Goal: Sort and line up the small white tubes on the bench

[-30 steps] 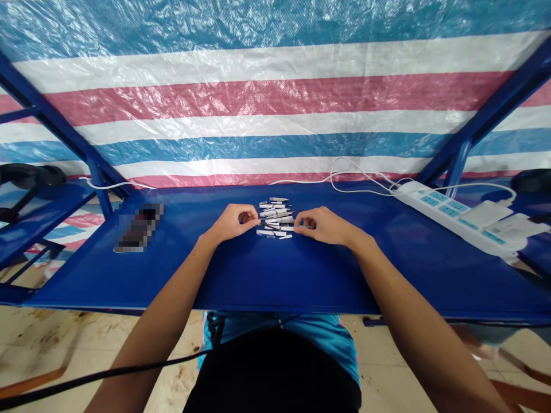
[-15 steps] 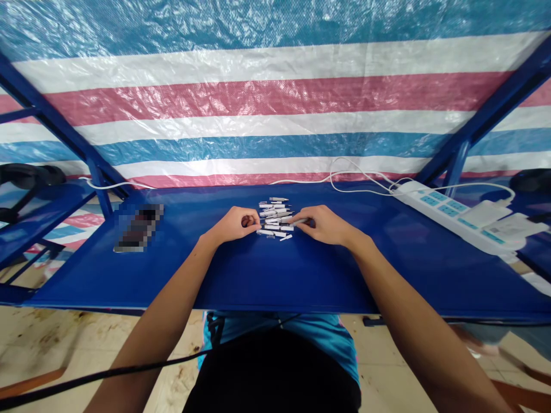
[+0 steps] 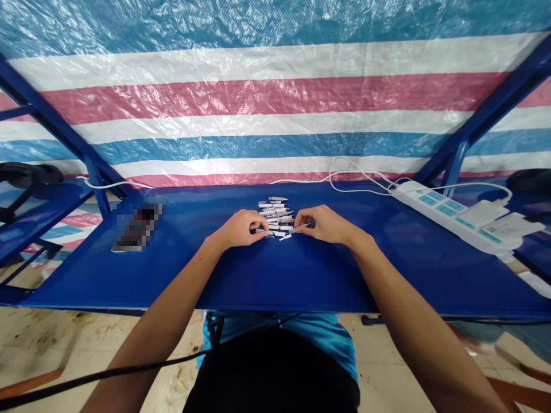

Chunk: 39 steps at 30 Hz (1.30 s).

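Note:
Several slim white and grey pens (image 3: pixel 279 213) lie in a loose stack between my hands, mostly crosswise. Some have dark tips. At the stack's left, near its front end, my left hand (image 3: pixel 246 227) has thumb and forefinger pinched on a small pen-like piece, mostly hidden by the fingers. Across from it, my right hand (image 3: pixel 321 223) pinches a slender pale pen (image 3: pixel 298 228) whose tip points left toward the pile. A short white piece (image 3: pixel 284 237) lies loose at the near edge of the pile.
The blue table (image 3: pixel 275 275) carries a pixelated phone-like object (image 3: pixel 136 228) on the left. A white power strip (image 3: pixel 451 215) with plugged-in chargers and white cables (image 3: pixel 361 175) lies on the right. A striped plastic sheet (image 3: pixel 275 97) hangs behind, between blue metal posts.
My left hand has moved right and slightly nearer, to the stack's front left end. The right fingers have shifted slightly nearer me, and the pen in them now looks slimmer and paler.

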Each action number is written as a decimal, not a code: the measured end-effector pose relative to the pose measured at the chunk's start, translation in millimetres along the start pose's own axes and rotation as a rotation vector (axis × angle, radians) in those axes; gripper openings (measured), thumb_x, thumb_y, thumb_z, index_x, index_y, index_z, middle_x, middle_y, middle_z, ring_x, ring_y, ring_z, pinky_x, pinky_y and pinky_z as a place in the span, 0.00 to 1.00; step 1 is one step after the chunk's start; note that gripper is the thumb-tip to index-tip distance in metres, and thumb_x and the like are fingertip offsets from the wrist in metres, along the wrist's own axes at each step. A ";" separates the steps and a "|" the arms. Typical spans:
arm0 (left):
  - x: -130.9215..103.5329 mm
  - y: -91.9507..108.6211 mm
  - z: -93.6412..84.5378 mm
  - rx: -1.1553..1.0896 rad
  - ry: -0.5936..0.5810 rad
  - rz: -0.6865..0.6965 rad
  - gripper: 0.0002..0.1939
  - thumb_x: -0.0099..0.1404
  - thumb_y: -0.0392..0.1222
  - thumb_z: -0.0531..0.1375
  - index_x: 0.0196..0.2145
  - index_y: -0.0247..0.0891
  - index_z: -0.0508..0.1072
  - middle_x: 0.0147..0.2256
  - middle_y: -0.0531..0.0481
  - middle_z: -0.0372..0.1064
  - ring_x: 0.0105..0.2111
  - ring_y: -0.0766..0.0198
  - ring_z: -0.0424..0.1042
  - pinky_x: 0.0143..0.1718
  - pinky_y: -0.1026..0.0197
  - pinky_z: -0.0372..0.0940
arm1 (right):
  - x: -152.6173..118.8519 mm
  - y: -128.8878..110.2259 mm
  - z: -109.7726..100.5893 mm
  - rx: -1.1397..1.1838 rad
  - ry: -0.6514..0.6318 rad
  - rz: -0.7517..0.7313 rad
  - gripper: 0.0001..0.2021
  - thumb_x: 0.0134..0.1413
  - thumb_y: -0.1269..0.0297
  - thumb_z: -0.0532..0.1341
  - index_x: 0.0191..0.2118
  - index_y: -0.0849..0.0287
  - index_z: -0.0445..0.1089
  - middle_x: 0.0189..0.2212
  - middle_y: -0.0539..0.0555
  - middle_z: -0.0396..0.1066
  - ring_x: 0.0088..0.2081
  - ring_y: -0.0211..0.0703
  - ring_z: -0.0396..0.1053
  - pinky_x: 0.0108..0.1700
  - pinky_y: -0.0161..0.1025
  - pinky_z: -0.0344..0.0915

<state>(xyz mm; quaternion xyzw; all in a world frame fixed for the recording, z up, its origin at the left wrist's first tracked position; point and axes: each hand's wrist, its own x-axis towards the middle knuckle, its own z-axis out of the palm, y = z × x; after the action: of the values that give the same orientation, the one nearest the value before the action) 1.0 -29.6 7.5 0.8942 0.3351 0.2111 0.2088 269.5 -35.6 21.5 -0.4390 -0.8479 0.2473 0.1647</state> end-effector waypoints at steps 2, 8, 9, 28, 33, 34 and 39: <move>-0.7 -0.3 0.8 0.006 -0.013 -0.006 0.09 0.65 0.45 0.62 0.32 0.39 0.81 0.26 0.50 0.71 0.24 0.65 0.66 0.30 0.63 0.61 | 0.1 0.2 0.4 -0.031 -0.010 0.026 0.03 0.56 0.66 0.66 0.33 0.58 0.75 0.31 0.54 0.78 0.32 0.43 0.72 0.36 0.37 0.61; -1.1 1.6 4.0 0.028 -0.043 -0.015 0.06 0.63 0.43 0.64 0.33 0.41 0.81 0.29 0.50 0.74 0.29 0.63 0.71 0.35 0.63 0.64 | -0.2 2.9 2.1 -0.071 -0.027 0.021 0.04 0.56 0.64 0.65 0.34 0.58 0.74 0.29 0.52 0.75 0.29 0.40 0.68 0.32 0.35 0.57; -0.9 2.6 4.4 0.032 -0.045 -0.012 0.05 0.63 0.42 0.64 0.33 0.41 0.81 0.30 0.50 0.75 0.30 0.63 0.72 0.35 0.63 0.65 | -0.1 3.4 2.5 -0.078 -0.030 0.026 0.04 0.56 0.63 0.65 0.34 0.57 0.74 0.29 0.52 0.74 0.29 0.40 0.67 0.32 0.35 0.57; 4.6 18.0 9.2 0.133 -0.130 0.044 0.03 0.63 0.38 0.63 0.31 0.40 0.78 0.31 0.51 0.75 0.30 0.64 0.72 0.35 0.64 0.62 | 1.4 -9.4 8.9 -0.067 -0.126 -0.018 0.03 0.55 0.68 0.65 0.34 0.57 0.78 0.27 0.49 0.69 0.27 0.36 0.63 0.31 0.34 0.51; 4.0 16.9 6.3 0.108 -0.049 0.028 0.04 0.63 0.38 0.62 0.33 0.40 0.78 0.29 0.53 0.72 0.29 0.65 0.69 0.34 0.65 0.62 | 1.0 -12.8 9.4 -0.102 -0.145 -0.020 0.06 0.51 0.72 0.64 0.34 0.57 0.78 0.27 0.49 0.69 0.28 0.36 0.62 0.31 0.34 0.51; 3.8 15.0 5.5 0.110 -0.010 0.012 0.04 0.63 0.38 0.62 0.33 0.40 0.78 0.28 0.53 0.70 0.29 0.65 0.68 0.33 0.65 0.61 | 1.0 -12.4 9.5 -0.095 -0.143 -0.024 0.05 0.51 0.72 0.65 0.34 0.57 0.78 0.26 0.49 0.69 0.27 0.36 0.62 0.31 0.34 0.51; 3.4 2.3 6.0 0.119 0.135 -0.052 0.05 0.64 0.39 0.61 0.30 0.39 0.76 0.22 0.56 0.58 0.26 0.65 0.63 0.32 0.65 0.59 | 0.5 -5.9 7.7 -0.026 -0.079 -0.060 0.04 0.51 0.69 0.63 0.31 0.58 0.76 0.24 0.47 0.65 0.26 0.36 0.60 0.32 0.34 0.53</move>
<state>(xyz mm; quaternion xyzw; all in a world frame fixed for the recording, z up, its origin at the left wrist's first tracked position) 7.7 -30.2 4.6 0.8798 0.3834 0.2450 0.1378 261.5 -40.2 18.5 -0.4053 -0.8697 0.2484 0.1327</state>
